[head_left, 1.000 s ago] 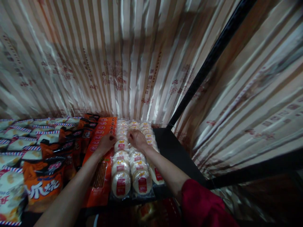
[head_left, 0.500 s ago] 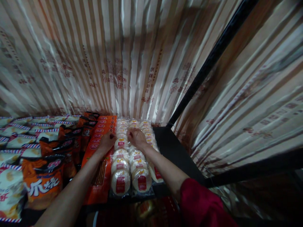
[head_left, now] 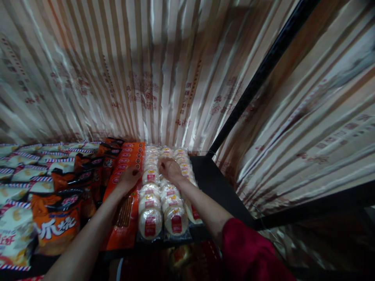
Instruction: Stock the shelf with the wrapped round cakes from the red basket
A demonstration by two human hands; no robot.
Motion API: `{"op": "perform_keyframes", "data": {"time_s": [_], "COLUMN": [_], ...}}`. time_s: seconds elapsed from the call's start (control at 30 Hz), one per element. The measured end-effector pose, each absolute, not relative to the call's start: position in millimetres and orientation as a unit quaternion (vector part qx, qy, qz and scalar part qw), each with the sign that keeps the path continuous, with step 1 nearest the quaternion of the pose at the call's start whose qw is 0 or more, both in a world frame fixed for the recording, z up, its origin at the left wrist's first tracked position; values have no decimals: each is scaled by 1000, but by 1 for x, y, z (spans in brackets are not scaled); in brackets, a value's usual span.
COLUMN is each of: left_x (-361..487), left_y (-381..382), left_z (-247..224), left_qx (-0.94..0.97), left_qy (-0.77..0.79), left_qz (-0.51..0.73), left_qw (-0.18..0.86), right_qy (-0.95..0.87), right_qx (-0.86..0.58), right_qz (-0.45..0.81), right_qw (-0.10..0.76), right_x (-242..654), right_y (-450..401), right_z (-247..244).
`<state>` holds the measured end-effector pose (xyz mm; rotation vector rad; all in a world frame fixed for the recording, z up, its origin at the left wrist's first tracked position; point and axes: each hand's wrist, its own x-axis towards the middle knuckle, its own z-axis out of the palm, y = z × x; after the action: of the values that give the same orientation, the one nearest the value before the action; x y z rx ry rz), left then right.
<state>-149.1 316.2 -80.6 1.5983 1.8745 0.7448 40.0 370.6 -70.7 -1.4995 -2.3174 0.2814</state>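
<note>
My left hand hovers over an orange snack packet, beside the left row of wrapped round cakes. Its fingers are curled with thumb and forefinger close together, and no object shows in them. My right hand is over the middle row of cakes, its fingers bent inward toward the left row. Whether the right fingertips pinch a wrapper is hidden. The round cakes are pale, in clear wrap with red labels, standing in overlapping rows. A third row is partly behind my right forearm.
Orange-and-black snack bags and white bags with striped edges fill the left side. The black shelf ends at a slanted black post. Printed shiny curtain hangs behind. Gold and red items sit below the shelf.
My left hand has shifted slightly left and down, away from the left row of cakes. My right hand stays nearly in place. The view has moved a little.
</note>
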Motion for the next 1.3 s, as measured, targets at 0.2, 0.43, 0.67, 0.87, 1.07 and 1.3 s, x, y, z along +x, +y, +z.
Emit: {"op": "perform_keyframes", "data": {"time_s": [0.2,0.43,0.67,0.87,1.07,1.3], "left_x": [-152,-150,-148,-147,-144,-139], "left_y": [309,307,308,309,312,308], "left_z": [-72,-69,-76,-80,-82,-77], "left_qx": [666,664,667,660,653,637], "left_qy": [669,660,649,653,671,689], "left_qz": [199,192,210,226,239,229], "left_qw": [265,294,300,293,258,258], "right_qy": [-825,-826,-832,-834,-829,-866], "right_qx": [-526,-526,-513,-503,-494,-419], "right_qz": [100,91,86,94,90,99], "right_qw": [181,183,193,208,245,253], "right_x": [40,41,42,44,46,51], "right_y": [371,371,372,372,372,365], "right_z": [-70,-71,-73,-75,-81,-75]}}
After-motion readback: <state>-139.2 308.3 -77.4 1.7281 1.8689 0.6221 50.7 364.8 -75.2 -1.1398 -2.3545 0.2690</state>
